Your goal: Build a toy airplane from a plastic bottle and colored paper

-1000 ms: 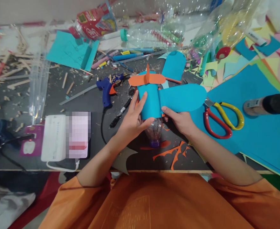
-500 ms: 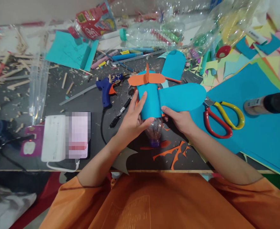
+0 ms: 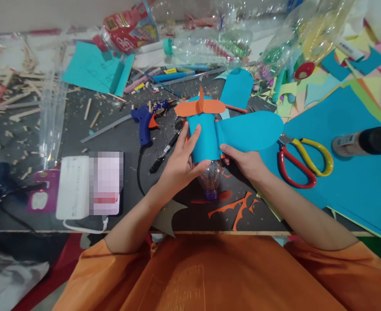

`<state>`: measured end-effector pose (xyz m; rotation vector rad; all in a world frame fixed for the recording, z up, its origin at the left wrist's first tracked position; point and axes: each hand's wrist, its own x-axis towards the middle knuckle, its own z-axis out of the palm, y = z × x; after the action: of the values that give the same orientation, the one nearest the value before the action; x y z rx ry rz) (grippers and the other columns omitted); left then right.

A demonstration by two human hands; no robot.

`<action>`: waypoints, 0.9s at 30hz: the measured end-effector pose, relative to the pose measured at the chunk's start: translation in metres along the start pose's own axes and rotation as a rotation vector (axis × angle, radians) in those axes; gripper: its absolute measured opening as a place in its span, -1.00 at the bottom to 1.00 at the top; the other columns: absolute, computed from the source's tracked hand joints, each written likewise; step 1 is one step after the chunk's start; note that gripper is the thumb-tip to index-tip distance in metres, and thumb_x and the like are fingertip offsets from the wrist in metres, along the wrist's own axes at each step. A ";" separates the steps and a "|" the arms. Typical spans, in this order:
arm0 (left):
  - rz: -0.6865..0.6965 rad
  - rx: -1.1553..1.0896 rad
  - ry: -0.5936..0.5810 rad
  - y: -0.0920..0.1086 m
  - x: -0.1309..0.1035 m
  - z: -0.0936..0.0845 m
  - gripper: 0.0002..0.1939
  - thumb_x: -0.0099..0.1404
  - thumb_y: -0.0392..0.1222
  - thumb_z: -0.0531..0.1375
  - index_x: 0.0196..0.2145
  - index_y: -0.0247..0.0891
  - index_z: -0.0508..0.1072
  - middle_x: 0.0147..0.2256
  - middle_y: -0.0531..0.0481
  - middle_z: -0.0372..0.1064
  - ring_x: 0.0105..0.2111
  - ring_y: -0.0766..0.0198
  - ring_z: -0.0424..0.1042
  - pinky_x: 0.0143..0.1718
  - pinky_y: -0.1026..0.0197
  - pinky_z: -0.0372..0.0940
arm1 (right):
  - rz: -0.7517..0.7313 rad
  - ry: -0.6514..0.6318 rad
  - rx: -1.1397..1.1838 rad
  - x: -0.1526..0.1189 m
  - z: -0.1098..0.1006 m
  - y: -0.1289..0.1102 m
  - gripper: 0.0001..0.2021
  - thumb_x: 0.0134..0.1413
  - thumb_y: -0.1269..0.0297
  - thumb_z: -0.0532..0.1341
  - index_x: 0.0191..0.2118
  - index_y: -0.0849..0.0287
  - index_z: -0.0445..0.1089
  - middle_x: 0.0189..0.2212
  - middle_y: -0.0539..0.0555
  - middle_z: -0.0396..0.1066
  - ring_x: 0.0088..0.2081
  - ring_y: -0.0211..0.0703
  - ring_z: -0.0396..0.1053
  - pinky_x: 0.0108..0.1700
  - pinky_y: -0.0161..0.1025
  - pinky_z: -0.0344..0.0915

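Observation:
A clear plastic bottle wrapped in blue paper lies with its purple cap toward me. Orange paper fins stand at its far end. My left hand grips the wrapped bottle from the left, with fingers along the blue paper. A rounded blue paper wing sticks out from the bottle's right side. My right hand pinches the wing's near edge close to the bottle, thumb on top; its other fingers are mostly hidden underneath. A second rounded blue paper piece lies behind.
Left of the bottle are a blue glue gun, a black pen and a phone beside a white power bank. Scissors and a black-capped bottle lie right on blue sheets. Orange scraps lie near the front edge.
The blue wing has shifted very slightly to the right and up at its outer end. Both hands keep nearly the same place and hold.

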<state>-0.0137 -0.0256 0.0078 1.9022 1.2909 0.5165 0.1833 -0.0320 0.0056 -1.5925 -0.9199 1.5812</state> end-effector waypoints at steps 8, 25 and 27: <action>0.003 0.001 0.007 0.000 0.000 -0.001 -0.18 0.23 0.33 0.05 0.34 0.09 -0.11 0.40 -0.09 -0.36 0.11 -0.12 0.29 -0.19 0.12 0.41 | -0.049 -0.075 0.021 0.002 -0.003 -0.001 -0.56 -0.13 -0.10 0.33 -0.72 0.13 0.32 -0.65 -0.03 0.34 -0.55 -0.28 0.28 -0.36 -0.27 0.26; 0.024 0.039 0.015 -0.001 0.001 0.000 -0.16 0.22 0.34 0.05 0.34 0.01 -0.07 0.40 -0.07 -0.39 0.36 -0.23 -0.20 0.14 -0.04 0.23 | -0.103 -0.105 0.026 0.001 -0.002 -0.003 -0.58 -0.05 -0.01 0.30 -0.74 0.12 0.32 -0.66 -0.04 0.33 -0.56 -0.30 0.27 -0.33 -0.24 0.25; 0.028 0.059 0.020 -0.001 0.002 0.000 -0.16 0.21 0.36 0.04 0.34 0.01 -0.06 0.40 -0.07 -0.36 0.36 -0.24 -0.22 0.18 -0.09 0.18 | -0.103 -0.107 0.032 0.002 -0.002 -0.003 -0.58 -0.06 -0.01 0.30 -0.74 0.12 0.32 -0.67 -0.04 0.33 -0.56 -0.30 0.26 -0.32 -0.24 0.25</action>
<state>-0.0133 -0.0238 0.0067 1.9709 1.3069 0.5185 0.1858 -0.0286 0.0074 -1.4269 -1.0125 1.6132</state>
